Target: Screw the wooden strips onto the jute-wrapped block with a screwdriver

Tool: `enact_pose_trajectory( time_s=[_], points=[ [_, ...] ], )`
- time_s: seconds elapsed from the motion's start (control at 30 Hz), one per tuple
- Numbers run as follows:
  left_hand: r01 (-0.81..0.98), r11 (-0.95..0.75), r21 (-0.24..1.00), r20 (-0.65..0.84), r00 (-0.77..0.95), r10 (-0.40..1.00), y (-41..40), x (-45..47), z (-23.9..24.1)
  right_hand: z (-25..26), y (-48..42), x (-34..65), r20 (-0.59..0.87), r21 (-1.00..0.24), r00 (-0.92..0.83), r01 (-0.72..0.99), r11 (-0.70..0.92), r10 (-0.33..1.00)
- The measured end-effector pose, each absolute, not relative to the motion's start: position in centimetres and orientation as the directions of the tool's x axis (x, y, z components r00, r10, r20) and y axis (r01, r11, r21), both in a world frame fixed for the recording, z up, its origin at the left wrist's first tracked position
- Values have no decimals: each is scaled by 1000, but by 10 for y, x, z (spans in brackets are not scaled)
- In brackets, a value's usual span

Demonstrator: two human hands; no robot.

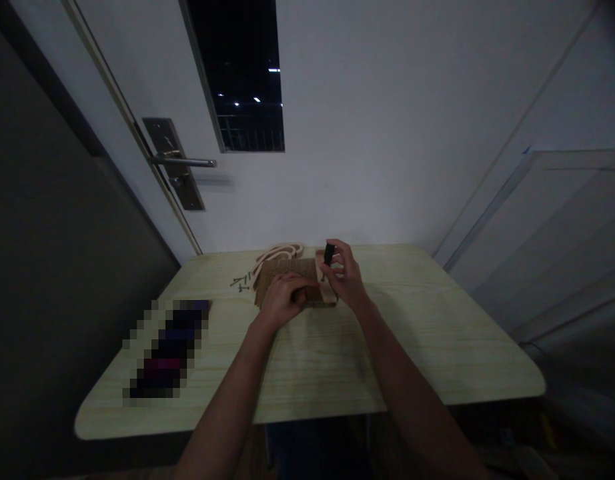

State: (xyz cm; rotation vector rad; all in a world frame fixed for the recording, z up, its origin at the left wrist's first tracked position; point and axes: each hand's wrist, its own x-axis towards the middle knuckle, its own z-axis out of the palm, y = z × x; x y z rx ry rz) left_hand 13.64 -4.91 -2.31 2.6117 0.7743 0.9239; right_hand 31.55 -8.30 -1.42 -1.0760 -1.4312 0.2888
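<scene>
1. Brown wooden piece (292, 266): lies on the table (437, 347), close to the far edge and about mid-width. Near its right end is a pale wooden strip (328, 292), running from the far side toward the near side.
2. Screwdriver (329, 253): black handle up, slightly tilted, thin shaft pointing down at the pale strip. Contact at the tip is too small to confirm.
3. Right hand (345, 272): closed on the screwdriver, fingers and thumb around the black handle, above the strip.
4. Left hand (284, 299): laid over the near part of the brown piece, fingers reaching right toward the strip. Cannot tell whether it grips the wood or only presses on it.
5. Curved pale wooden parts (280, 252): behind and left of the brown piece, near the far edge of the table.
6. Screws (243, 282): several, dark, loosely scattered just left of the brown piece.
7. Pixelated dark item (170, 348): on the left side of the table, well apart from the wood; identity unreadable.
8. White door (367, 133): beyond the table, with a metal lever handle (185, 161) at left and 1 dark window (245, 80).
</scene>
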Motion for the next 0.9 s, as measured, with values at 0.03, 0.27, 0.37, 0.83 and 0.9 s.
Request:
enact_pose_trajectory(
  time_s=[0.03, 0.27, 0.37, 0.83, 0.9],
  points=[
    [392, -825, 406, 504, 657, 561, -49, 136, -24, -13, -84, 315, 651, -727, 190, 433, 533, 735],
    [383, -830, 406, 512, 656, 554, -47, 136, -26, -8, -87, 316, 624, -758, 114, 328, 564, 773],
    [382, -831, 403, 512, 659, 551, -48, 136, -25, -11, -84, 316, 629, -754, 155, 363, 548, 762],
    [390, -829, 401, 500, 664, 555, -49, 136, -22, -13, -81, 319, 584, -801, 143, 259, 540, 799],
    [388, -828, 404, 504, 661, 556, -49, 136, -23, -13, -80, 318, 573, -807, 183, 297, 511, 798]
  ],
)
